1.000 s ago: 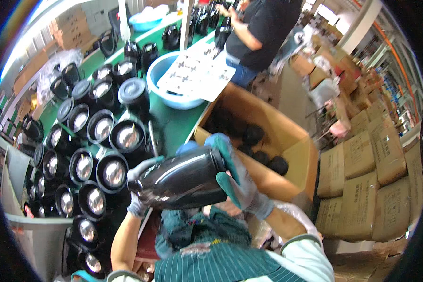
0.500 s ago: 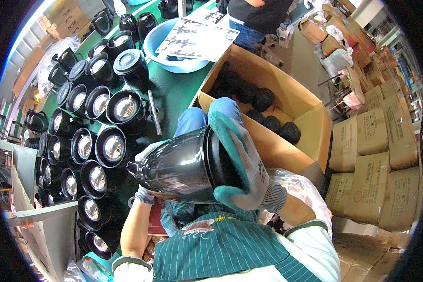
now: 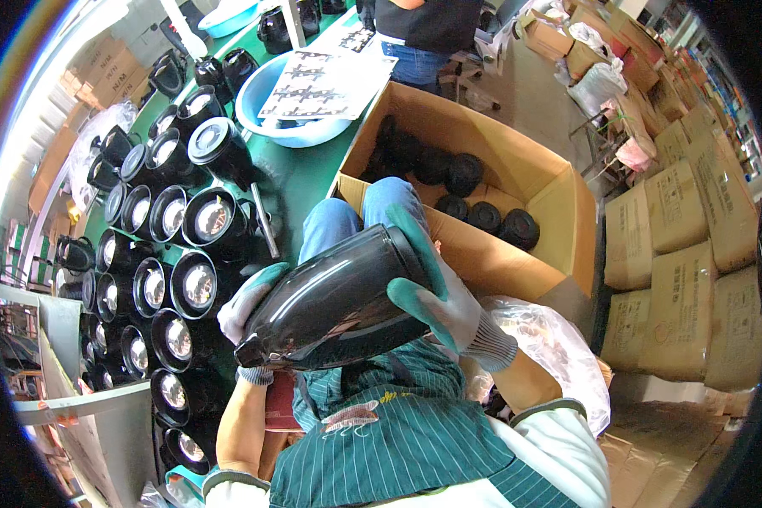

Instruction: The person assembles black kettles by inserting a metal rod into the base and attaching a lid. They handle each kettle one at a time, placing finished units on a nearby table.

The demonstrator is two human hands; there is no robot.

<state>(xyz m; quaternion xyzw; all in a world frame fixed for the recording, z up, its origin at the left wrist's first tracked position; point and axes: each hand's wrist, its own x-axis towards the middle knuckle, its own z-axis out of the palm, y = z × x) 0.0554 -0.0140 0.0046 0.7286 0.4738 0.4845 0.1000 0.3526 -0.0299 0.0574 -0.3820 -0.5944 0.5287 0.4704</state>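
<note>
Tilted across my lap is a glossy black thermos jug, its narrower end to the lower left. My gloved left hand grips that narrower end. My gloved right hand wraps round the wide end, thumb and fingers on either side of the black base ring. To my left, several black jugs lie on the green table with round silvery liners showing in their open ends. A jug with a round grey-black cap stands among them.
An open cardboard box with black round parts stands ahead to the right. A blue basin under printed sheets sits on the table. Beside the jugs is a metal rod. Stacked cartons line the right; another person is beyond.
The jug has turned, its wide end swinging up and its narrow end down. My left hand now shows on its upper side. My right fingers have shifted round the wide end.
</note>
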